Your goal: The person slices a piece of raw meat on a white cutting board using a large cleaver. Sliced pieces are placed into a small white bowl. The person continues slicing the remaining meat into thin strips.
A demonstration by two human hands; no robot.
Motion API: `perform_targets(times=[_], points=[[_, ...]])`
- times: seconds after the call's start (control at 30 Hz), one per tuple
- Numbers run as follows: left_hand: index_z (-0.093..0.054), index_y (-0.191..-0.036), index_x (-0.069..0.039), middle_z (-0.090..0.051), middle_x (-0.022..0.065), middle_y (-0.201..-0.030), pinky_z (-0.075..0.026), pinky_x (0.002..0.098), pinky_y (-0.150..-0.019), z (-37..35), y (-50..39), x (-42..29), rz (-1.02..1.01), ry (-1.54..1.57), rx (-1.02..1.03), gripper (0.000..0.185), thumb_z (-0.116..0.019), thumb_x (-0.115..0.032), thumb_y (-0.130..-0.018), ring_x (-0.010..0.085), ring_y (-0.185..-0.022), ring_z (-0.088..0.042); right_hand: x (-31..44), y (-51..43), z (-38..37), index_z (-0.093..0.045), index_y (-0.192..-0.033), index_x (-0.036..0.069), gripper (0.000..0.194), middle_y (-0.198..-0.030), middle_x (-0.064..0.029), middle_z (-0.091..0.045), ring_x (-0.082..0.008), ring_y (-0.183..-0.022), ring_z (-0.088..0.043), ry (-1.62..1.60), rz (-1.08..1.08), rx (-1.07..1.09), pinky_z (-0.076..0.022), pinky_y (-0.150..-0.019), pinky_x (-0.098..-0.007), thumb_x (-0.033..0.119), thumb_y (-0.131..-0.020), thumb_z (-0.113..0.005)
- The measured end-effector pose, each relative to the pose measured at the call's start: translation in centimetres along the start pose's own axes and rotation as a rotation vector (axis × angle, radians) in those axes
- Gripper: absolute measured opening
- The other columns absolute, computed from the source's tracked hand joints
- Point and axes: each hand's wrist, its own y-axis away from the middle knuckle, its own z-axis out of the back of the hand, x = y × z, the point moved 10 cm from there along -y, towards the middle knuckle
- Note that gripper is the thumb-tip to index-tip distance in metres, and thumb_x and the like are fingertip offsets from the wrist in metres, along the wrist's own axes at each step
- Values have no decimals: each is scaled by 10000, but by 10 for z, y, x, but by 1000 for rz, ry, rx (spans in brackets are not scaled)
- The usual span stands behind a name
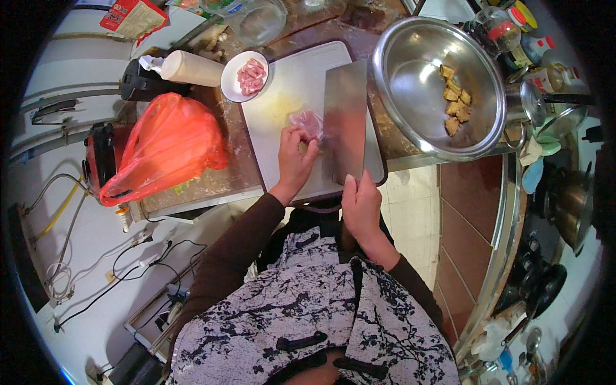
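My right hand [360,204] grips the handle of a broad cleaver [345,115], its wide steel blade over the right part of a white cutting board [269,159]. Beside the blade's left face, a piece of raw pink meat [307,121] lies on the board. My left hand [297,156] touches the near edge of this meat, with thumb and fingertips bent together. A white bowl [231,91] of raw meat pieces [252,76] stands at the board's far left corner.
Right of the board sits a large steel basin [394,96] with browned chunks [452,108]. A red plastic bag [173,139] and a pale squeeze bottle [192,69] are on the left. Bottles [503,31] and a lidded steel pot [532,103] stand beyond the basin. The counter edge [231,196] runs near my forearms.
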Motion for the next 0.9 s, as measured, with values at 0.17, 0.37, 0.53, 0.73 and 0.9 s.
perform_targets(times=[0.17, 0.37, 0.53, 0.73, 0.9], points=[[-558, -851, -27, -520, 110, -933, -425, 349, -854, 1, 1, 0, -37, -25, 11, 110, -648, -67, -803, 273, -996, -512, 0, 7, -7, -496, -885, -30, 185, -715, -259, -586, -482, -694, -564, 67, 30, 12, -415, -613, -553, 152, -909, -514], [-536, -858, -23, -503, 120, -956, -426, 339, -851, -2, 2, 5, 24, -17, 32, 117, -636, -58, -809, 272, -989, -508, 0, 0, -13, -503, -923, -44, 202, -712, -273, -584, -482, -701, -569, 117, -9, 9, -422, -616, -552, 157, -908, -514], [-513, -868, -18, -482, 126, -972, -434, 320, -811, -1, 6, 3, -52, -61, -8, 122, -617, -69, -831, 266, -955, -502, 0, -24, -20, -505, -957, -54, 236, -720, -275, -596, -487, -694, -574, 159, -11, -25, -434, -628, -555, 176, -908, -517], [-500, -867, -19, -467, 108, -965, -434, 305, -787, 0, 4, 13, 1, 28, -34, 116, -588, -95, -864, 225, -901, -483, -9, -17, -18, -515, -961, -60, 247, -710, -276, -595, -485, -685, -575, 130, -37, -23, -442, -628, -552, 181, -907, -522], [-489, -877, -28, -460, 98, -976, -424, 294, -780, 1, 3, 11, 17, 53, -51, 118, -583, -99, -870, 202, -892, -474, -16, 0, -14, -526, -986, -69, 265, -704, -276, -591, -481, -674, -571, 93, -10, -63, -440, -612, -552, 185, -910, -523]])
